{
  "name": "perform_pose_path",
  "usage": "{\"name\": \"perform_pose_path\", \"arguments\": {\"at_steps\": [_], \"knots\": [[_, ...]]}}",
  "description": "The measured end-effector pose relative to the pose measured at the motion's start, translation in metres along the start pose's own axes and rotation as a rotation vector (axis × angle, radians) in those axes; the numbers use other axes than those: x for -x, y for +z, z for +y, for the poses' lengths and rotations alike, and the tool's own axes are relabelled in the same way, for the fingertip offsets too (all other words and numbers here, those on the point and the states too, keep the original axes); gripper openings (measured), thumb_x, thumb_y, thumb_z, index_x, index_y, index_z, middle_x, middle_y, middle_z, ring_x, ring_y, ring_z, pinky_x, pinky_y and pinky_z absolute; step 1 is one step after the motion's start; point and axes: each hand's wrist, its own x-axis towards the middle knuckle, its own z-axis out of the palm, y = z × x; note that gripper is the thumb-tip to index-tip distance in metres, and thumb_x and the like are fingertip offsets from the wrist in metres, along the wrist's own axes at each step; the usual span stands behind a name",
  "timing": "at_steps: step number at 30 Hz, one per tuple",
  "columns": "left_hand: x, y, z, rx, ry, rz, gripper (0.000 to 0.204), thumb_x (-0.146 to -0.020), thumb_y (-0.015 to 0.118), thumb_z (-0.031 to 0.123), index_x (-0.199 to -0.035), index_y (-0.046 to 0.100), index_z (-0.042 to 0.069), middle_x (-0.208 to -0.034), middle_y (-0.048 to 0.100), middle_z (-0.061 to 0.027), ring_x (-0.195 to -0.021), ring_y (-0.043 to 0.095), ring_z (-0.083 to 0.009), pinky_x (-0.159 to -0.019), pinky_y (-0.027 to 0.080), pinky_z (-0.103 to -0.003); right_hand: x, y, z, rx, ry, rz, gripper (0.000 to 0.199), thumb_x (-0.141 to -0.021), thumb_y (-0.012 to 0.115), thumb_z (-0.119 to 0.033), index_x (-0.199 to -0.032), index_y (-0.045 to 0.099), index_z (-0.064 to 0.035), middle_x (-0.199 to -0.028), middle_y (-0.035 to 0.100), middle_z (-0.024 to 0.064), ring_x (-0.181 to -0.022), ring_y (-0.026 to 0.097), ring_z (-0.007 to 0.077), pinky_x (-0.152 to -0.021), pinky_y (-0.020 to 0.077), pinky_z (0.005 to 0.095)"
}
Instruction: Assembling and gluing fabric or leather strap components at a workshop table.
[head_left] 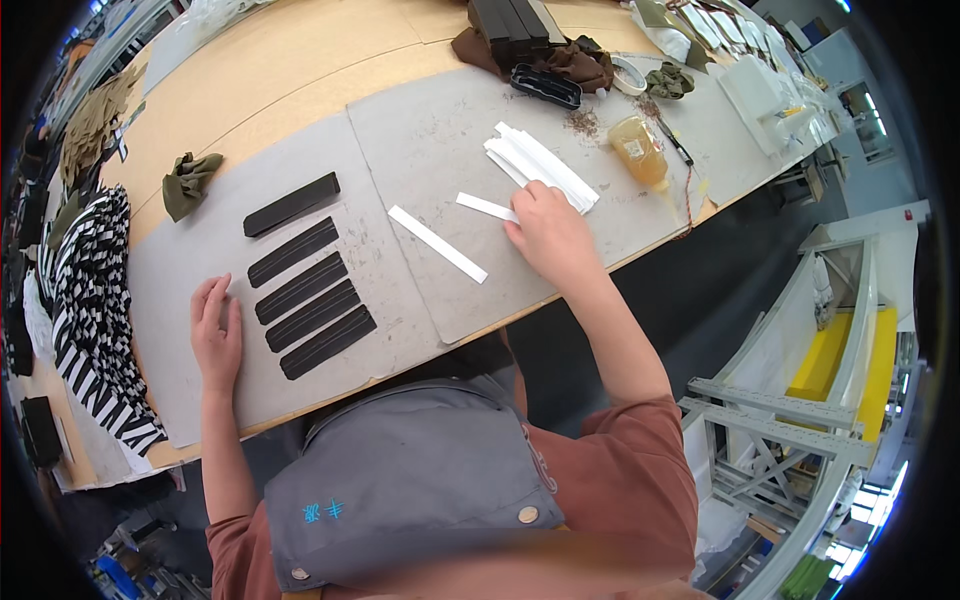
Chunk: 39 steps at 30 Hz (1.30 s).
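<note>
My right hand (553, 235) has its fingers bent down over a white strip (484, 207), which sticks out to their left. Just beyond those fingers, a stack of white strips (545, 165) lies fanned out. Another white strip (438, 244) lies alone on the grey table covering (400, 130). My left hand (217, 330) rests on the covering, thumb apart from the fingers and holding nothing. To its right is a column of several black fabric strips (305, 285) with pointed ends. The uppermost, a black folded strip (292, 205), looks thicker than the others.
A bottle of yellowish liquid (638, 152) lies right of the stack, near a black pen-like tool (675, 143). Farther back are a black case (546, 86), a tape roll (628, 76) and brown cloth (580, 62). Striped black-and-white fabric (95, 310) heaps at the left edge.
</note>
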Motion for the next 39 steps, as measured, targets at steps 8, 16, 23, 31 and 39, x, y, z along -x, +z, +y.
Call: {"name": "perform_pose_path", "arguments": {"at_steps": [8, 16, 23, 31, 39], "knots": [[-0.003, -0.002, 0.003, -0.050, 0.001, -0.005, 0.027, -0.095, 0.065, 0.000, -0.122, 0.069, 0.002, -0.128, 0.061, -0.0116, -0.112, 0.063, -0.0265, -0.097, 0.051, -0.036, -0.015, 0.014, 0.006, 0.113, 0.036, -0.039, 0.017, -0.085, 0.071, -0.017, -0.085, 0.062, -0.0027, -0.095, 0.063, 0.0107, -0.092, 0.065, 0.0307, -0.075, 0.0553, 0.0439], [-0.005, -0.002, 0.006, -0.043, -0.006, 0.008, 0.024, -0.095, 0.065, 0.001, -0.119, 0.070, 0.002, -0.124, 0.063, -0.0121, -0.112, 0.063, -0.0273, -0.097, 0.050, -0.035, -0.021, 0.006, 0.022, 0.146, 0.223, 0.054, 0.018, -0.088, 0.070, -0.017, -0.099, 0.062, -0.0053, -0.100, 0.067, 0.0115, -0.097, 0.066, 0.0315, -0.080, 0.0568, 0.0441], [-0.002, -0.003, 0.010, -0.057, -0.001, 0.030, 0.023, -0.095, 0.065, 0.001, -0.117, 0.070, 0.001, -0.123, 0.064, -0.0120, -0.112, 0.063, -0.0270, -0.097, 0.050, -0.035, -0.019, 0.012, 0.025, 0.060, 0.167, 0.081, 0.025, -0.088, 0.069, -0.014, -0.111, 0.064, -0.0049, -0.104, 0.066, 0.0120, -0.101, 0.065, 0.0322, -0.086, 0.0547, 0.0440], [-0.002, -0.003, 0.004, -0.060, -0.009, 0.060, 0.025, -0.095, 0.065, 0.000, -0.119, 0.070, 0.002, -0.125, 0.063, -0.0118, -0.113, 0.063, -0.0275, -0.098, 0.050, -0.035, -0.006, -0.005, 0.029, -0.213, 0.163, 0.208, 0.028, -0.092, 0.065, -0.013, -0.117, 0.062, 0.0004, -0.105, 0.066, 0.0145, -0.094, 0.067, 0.0313, -0.082, 0.0548, 0.0417], [0.010, -0.016, 0.040, -0.016, 0.077, 0.369, 0.029, -0.099, 0.059, -0.001, -0.126, 0.068, 0.002, -0.121, 0.066, -0.0128, -0.112, 0.063, -0.0253, -0.097, 0.051, -0.036, 0.012, -0.037, -0.011, -1.156, 0.415, -0.115, 0.031, -0.106, 0.053, -0.024, -0.125, 0.053, 0.0010, -0.079, 0.061, 0.0079, -0.059, 0.060, 0.0132, -0.059, 0.0504, 0.0284]]}}
